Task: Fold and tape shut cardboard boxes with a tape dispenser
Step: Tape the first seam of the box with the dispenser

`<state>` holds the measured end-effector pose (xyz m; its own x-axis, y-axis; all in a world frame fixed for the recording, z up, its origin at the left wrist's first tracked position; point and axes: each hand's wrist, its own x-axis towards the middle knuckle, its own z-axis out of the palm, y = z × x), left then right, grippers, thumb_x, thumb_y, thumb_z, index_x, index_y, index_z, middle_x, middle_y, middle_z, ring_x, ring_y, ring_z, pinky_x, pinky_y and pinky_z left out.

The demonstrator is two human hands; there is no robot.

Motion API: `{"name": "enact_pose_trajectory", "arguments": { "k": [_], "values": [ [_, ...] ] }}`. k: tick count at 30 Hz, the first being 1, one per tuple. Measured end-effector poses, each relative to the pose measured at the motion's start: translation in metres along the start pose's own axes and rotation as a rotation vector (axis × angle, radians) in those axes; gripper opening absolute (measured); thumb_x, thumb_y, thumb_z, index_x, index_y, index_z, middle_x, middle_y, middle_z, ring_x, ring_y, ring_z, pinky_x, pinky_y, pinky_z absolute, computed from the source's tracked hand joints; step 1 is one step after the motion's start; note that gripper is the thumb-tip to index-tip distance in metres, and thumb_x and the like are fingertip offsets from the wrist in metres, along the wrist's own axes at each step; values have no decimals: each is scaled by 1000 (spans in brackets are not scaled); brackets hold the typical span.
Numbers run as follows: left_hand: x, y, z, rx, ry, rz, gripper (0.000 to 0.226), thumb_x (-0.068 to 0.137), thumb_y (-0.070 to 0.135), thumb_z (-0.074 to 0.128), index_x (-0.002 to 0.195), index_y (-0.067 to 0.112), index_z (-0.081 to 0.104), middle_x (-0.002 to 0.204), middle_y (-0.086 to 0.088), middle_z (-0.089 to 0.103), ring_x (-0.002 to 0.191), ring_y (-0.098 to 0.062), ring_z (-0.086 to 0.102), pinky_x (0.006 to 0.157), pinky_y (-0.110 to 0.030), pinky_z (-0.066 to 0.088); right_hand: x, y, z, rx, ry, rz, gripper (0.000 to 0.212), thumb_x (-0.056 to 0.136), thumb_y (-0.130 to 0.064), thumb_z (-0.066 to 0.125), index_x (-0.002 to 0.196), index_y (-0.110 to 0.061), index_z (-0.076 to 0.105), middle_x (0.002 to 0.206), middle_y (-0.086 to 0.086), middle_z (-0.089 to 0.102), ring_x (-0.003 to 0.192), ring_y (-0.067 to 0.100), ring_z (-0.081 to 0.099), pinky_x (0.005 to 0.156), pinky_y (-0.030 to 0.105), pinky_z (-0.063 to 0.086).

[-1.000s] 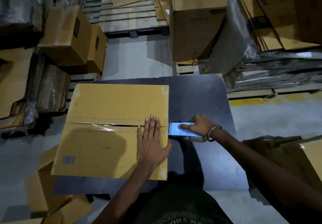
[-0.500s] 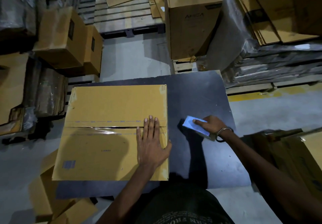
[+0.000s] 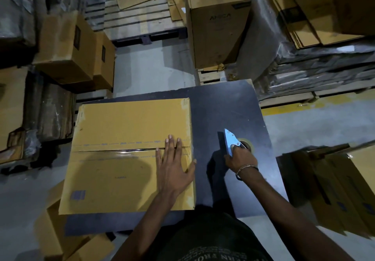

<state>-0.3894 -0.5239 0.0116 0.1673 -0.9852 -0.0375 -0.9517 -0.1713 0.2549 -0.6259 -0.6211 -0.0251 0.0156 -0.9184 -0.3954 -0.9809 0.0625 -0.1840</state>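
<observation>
Left hand (image 3: 174, 171) flat, fingers straight and together, pressing the cardboard box (image 3: 129, 157) beside its taped centre seam, thumb hooked over the box's right edge. Right hand (image 3: 240, 157) curled round the handle of the tape dispenser (image 3: 231, 142), blade end raised, tape roll behind the knuckles, poised over bare desk (image 3: 233, 108) just right of the box. Box on the left half of the dark desk, its near edge overhanging the near edge. Clear tape glinting along the seam, flaps not quite meeting under it. Likely trouble: tape lifting at the right end if left unsmoothed; box tipping off the near edge under a heavy push; dispenser blade near the left thumb. Stacked cartons (image 3: 219, 23) and pallets beyond.
</observation>
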Motion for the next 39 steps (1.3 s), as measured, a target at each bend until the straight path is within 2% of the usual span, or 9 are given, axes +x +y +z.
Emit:
{"name": "enact_pose_trajectory", "arguments": {
  "k": [4,6,8,11,16,22,28,32,39],
  "values": [
    [2,-24,-10,-89,121,6,70,103,54,47,161,15,41,174,-3,21,162,-19,18,128,-59,16,-32,-50,-28,384,313,-121,38,94,-46,53,103,-15,74,102,7,74,97,29,69,79,38,57],
    [4,-37,-8,-32,104,36,71,105,56,46,163,16,38,174,-4,22,162,-21,18,128,-60,15,-43,-84,-28,853,136,-133,49,100,-50,53,136,-18,63,139,-2,63,128,17,58,107,37,48],
    [4,-45,-3,29,75,78,69,107,54,40,165,17,33,175,-4,19,163,-21,15,128,-62,16,-53,-115,-15,1019,-41,-196,75,103,-55,52,164,-22,24,168,-12,23,153,3,23,123,26,23],
    [1,-48,3,78,41,94,67,107,47,32,167,17,25,176,-5,14,163,-23,10,125,-63,21,-64,-139,16,1004,-228,-254,91,99,-70,42,164,-34,-11,171,-19,-8,156,-2,0,125,29,12],
    [-2,-42,6,158,59,65,70,111,55,32,168,17,21,176,-6,12,164,-22,8,129,-56,15,-57,-129,8,1113,-473,-11,95,93,-84,35,166,-30,7,167,-17,14,158,11,12,124,36,14],
    [-2,-39,8,61,104,158,58,107,30,34,162,11,39,172,-9,28,160,-24,25,127,-54,25,-67,-147,19,1023,-235,-128,79,107,-59,35,165,-26,-7,172,-12,-5,157,3,2,129,33,10],
    [-13,-42,18,-234,140,406,59,90,-2,39,143,7,64,156,-4,53,149,-17,46,118,-48,43,-50,-133,18,1169,-324,60,94,89,-89,21,163,-31,28,167,-15,25,152,4,26,129,36,18],
    [-12,-31,13,-238,145,400,47,96,4,48,139,0,65,155,-11,55,148,-22,48,118,-51,43,-45,-148,15,1207,-243,-24,71,106,-65,22,166,-29,10,170,-16,11,154,1,14,129,32,10],
    [-21,-68,-6,73,4,23,67,111,53,27,169,21,19,177,-2,11,164,-23,8,131,-49,15,-34,-145,31,1014,-205,-14,76,104,-68,24,166,-24,15,171,-7,18,157,12,20,128,38,15]
  ]
}}
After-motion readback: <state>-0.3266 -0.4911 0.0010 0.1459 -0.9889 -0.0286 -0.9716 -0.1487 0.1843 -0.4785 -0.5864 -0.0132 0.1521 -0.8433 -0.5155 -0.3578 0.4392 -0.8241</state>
